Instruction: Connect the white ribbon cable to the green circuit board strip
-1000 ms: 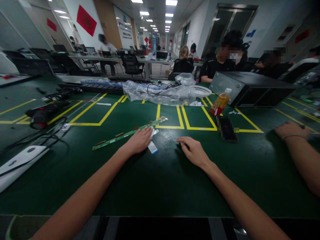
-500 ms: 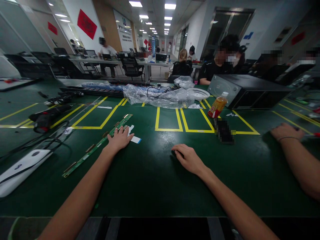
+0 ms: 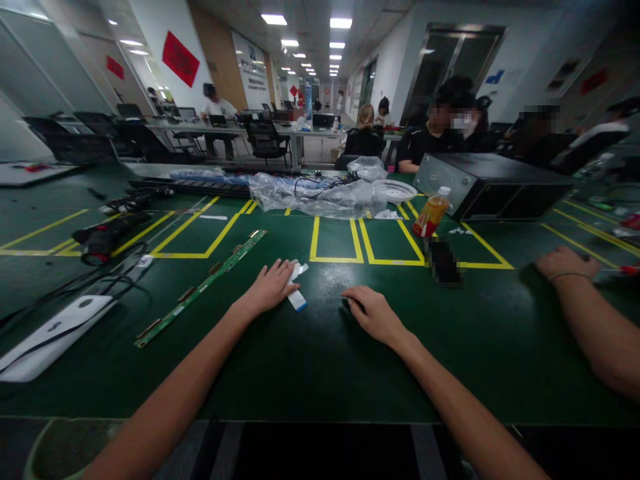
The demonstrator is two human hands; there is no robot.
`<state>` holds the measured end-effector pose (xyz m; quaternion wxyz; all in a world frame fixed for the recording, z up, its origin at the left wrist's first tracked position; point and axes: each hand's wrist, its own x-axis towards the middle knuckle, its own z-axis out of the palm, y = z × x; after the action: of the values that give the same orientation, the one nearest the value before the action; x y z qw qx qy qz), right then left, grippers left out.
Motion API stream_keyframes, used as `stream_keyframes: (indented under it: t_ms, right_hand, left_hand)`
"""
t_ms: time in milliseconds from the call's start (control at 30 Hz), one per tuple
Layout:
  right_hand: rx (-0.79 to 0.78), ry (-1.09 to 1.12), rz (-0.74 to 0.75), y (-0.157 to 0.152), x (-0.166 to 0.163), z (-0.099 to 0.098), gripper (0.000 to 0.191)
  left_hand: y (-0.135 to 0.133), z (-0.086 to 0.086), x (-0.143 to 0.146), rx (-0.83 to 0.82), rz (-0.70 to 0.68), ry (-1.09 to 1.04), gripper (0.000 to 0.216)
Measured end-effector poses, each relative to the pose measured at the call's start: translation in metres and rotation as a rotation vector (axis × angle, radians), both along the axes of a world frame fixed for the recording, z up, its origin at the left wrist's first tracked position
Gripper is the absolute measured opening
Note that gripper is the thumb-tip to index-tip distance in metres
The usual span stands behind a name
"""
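Observation:
My left hand (image 3: 270, 287) lies palm down on a white ribbon cable (image 3: 297, 297), fingers stretched out and the thumb apart from them. The cable's blue-tipped end and a bent white part show past the fingers; the rest is under the hand. To the left lies a long, narrow green circuit board (image 3: 200, 288) with several connectors along it, apart from the hand. My right hand (image 3: 373, 313) rests on the green table (image 3: 320, 373), fingers curled in and closed, with nothing visible in them. The ribbon cable is the nearest thing to it.
At right, another person's hand (image 3: 567, 263) rests on the table near a drink bottle (image 3: 431, 212) and a blurred dark object (image 3: 444, 262). A black metal case (image 3: 493, 183) and clear plastic wrap (image 3: 320, 195) lie behind. A white device (image 3: 57, 337) and black cables are at left.
My left hand has moved right, away from the circuit board, and the ribbon cable has slid along with it. My right hand stays in place. The view has shifted slightly.

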<state>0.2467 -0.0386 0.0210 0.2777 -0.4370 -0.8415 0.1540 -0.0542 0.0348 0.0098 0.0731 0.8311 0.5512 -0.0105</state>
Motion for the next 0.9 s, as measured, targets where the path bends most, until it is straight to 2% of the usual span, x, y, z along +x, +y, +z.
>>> stream_keyframes:
  t_ms: [167, 333, 600, 900]
  right_hand:
    - [0.004, -0.057, -0.016, -0.001, -0.004, -0.005, 0.037]
    - [-0.013, -0.215, 0.027, -0.005, -0.008, -0.007, 0.056]
    - [-0.078, -0.318, 0.061, 0.001, -0.011, -0.005, 0.062]
    - [-0.009, -0.298, 0.042, 0.005, -0.006, -0.010, 0.056]
  left_hand:
    - [-0.025, -0.002, 0.042, -0.008, -0.309, -0.081, 0.066]
    - [-0.041, -0.002, 0.060, -0.040, -0.492, -0.169, 0.071]
    - [-0.042, 0.009, 0.068, -0.055, -0.464, -0.202, 0.081]
    - [-0.034, 0.019, 0.064, -0.061, -0.445, -0.198, 0.057]
